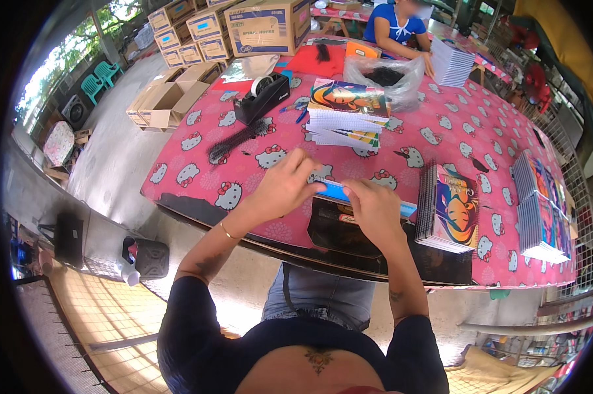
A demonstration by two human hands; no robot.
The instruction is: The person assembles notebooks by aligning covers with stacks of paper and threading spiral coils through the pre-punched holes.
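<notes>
In front of me, near the table edge, both hands grip a thin notebook (336, 190) with a blue surface, held edge-up. My left hand (286, 187) pinches its left end, where a dark spiral binding shows along the top edge. My right hand (374, 205) has thumb and fingers closed on the middle; a light-blue end sticks out beyond it. Just right lies a stack of spiral notebooks (455, 207) with an illustrated cover. Farther off is a fanned stack of notebooks (348, 98). A bundle of black coils (237, 140) lies to the left, with blue-handled pliers (302, 113) beyond it.
A black tape dispenser (263, 98) and a clear bag of black coils (401, 82) stand farther back. More notebook stacks (539, 210) sit at the right. Cartons (267, 29) are piled beyond the table. A co-worker in blue (395, 29) sits across, beside a white stack (452, 62).
</notes>
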